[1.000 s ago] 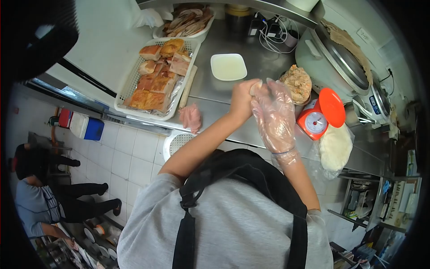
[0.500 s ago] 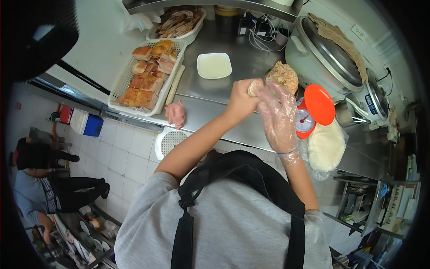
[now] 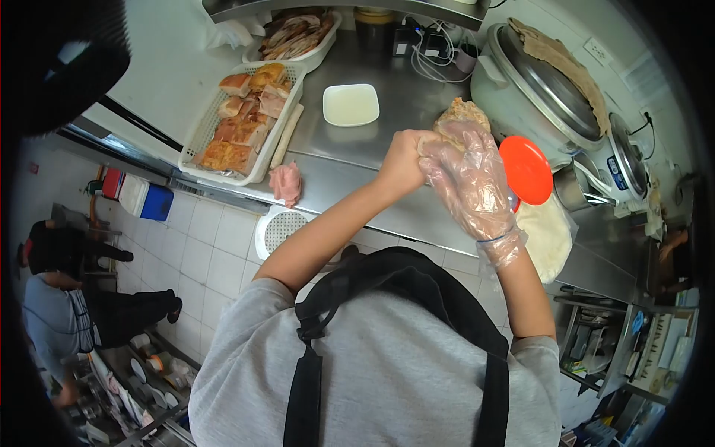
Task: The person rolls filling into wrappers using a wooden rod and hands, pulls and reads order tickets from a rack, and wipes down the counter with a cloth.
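Observation:
My left hand [image 3: 404, 160] is bare and closed over the steel counter [image 3: 350, 153], around a pale piece of dough that is mostly hidden. My right hand [image 3: 469, 175], in a clear plastic glove, lies against it with its fingers bent over the near side of the filling mound [image 3: 462, 118]; what it grips, if anything, is hidden. Right of that hand is a red scale pan [image 3: 526, 170], its dial mostly covered. White dough [image 3: 545, 237] on plastic lies nearer to me. A square white dish [image 3: 351, 105] holds pale liquid.
A basket [image 3: 188, 149] of roasted meat pieces stands left, with a rolling stick [image 3: 287, 135] and pink cloth [image 3: 286, 184] beside it. A large lidded pot [image 3: 497, 93] stands at right, cables [image 3: 428, 68] at the back. Two people [image 3: 56, 313] are at far left.
My gloved hand has moved right, over the filling's near side and the scale's dial. My left hand stays closed near it. The view has shifted, so the counter items appear farther left.

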Demonstrator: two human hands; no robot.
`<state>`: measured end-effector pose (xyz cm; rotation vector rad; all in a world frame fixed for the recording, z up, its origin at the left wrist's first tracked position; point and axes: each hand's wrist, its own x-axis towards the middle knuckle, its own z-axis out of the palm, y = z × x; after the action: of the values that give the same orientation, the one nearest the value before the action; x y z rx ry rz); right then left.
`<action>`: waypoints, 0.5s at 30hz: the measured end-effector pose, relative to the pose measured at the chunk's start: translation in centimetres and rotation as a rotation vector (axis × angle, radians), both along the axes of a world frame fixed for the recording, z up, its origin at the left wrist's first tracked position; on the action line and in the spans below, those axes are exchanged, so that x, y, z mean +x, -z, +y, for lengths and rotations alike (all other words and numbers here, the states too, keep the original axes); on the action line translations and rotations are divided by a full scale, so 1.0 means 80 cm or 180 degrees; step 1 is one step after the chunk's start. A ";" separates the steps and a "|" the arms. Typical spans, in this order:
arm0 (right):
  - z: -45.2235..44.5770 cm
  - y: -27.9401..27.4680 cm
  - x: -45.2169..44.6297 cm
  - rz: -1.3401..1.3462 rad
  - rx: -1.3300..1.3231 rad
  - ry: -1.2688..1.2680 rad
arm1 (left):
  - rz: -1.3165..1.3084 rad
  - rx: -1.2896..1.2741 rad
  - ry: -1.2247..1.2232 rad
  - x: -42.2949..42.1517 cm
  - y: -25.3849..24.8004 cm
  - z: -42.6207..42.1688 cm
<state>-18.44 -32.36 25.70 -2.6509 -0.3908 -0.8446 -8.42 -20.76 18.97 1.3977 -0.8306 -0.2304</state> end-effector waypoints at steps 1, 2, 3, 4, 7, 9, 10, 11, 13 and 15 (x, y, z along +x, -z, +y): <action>-0.002 0.000 0.000 0.0057 0.0054 -0.0009 | 0.0023 0.0037 -0.0008 0.000 0.002 -0.001; -0.007 -0.001 0.001 0.0170 0.0216 -0.0063 | 0.0049 0.0078 -0.0019 0.001 0.002 -0.002; -0.015 -0.001 -0.001 0.0291 0.0383 -0.0117 | 0.0140 0.0199 0.0055 0.001 0.002 -0.002; -0.020 -0.001 0.000 0.0416 0.0551 -0.0169 | 0.0235 0.0319 0.0130 0.000 0.001 -0.003; -0.023 -0.019 0.002 0.0366 0.0708 0.0175 | 0.0381 0.0675 0.0567 -0.001 -0.021 0.003; -0.041 -0.027 0.010 0.0569 0.0566 -0.0305 | 0.0289 0.0809 0.0746 -0.006 -0.033 0.007; -0.047 -0.030 0.014 0.0670 0.0502 -0.0549 | 0.0163 0.0824 0.0734 -0.008 -0.035 0.008; -0.050 -0.031 0.015 0.0752 0.0350 -0.0766 | 0.0034 0.0834 0.0718 -0.009 -0.034 0.009; -0.053 -0.037 0.014 0.0663 0.0075 -0.0913 | -0.0234 0.1006 0.0813 -0.007 -0.031 0.010; -0.052 -0.035 0.013 0.0474 -0.0100 -0.0970 | -0.0380 0.1016 0.0873 -0.006 -0.028 0.010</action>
<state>-17.41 -36.49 28.47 -2.5695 -0.7495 -0.5470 -8.86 -19.95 21.21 1.6030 -1.1221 -0.5123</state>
